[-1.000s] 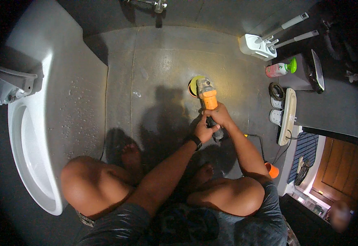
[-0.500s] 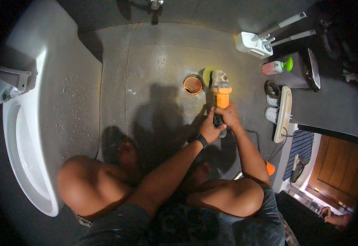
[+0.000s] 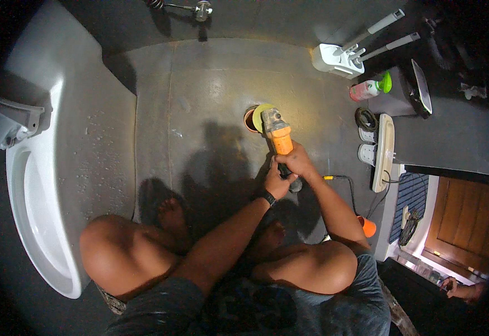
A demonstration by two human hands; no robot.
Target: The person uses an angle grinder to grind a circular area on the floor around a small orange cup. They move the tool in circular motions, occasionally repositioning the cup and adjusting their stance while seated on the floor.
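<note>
From my remote view, central in the frame, I see the left hand's (image 3: 278, 183) fingers closed around the angle grinder's (image 3: 281, 140) dark rear, and the right hand's (image 3: 297, 160) wrapped just ahead. Farther up, its yellowish disc (image 3: 261, 115) partly covers an open pipe (image 3: 247, 120) in the floor (image 3: 211, 92); how much rim is finished or left, I cannot tell.

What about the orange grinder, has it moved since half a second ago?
Yes. The orange grinder moved left: its yellow disc now overlaps the right side of the round floor hole, which showed whole then.
</note>
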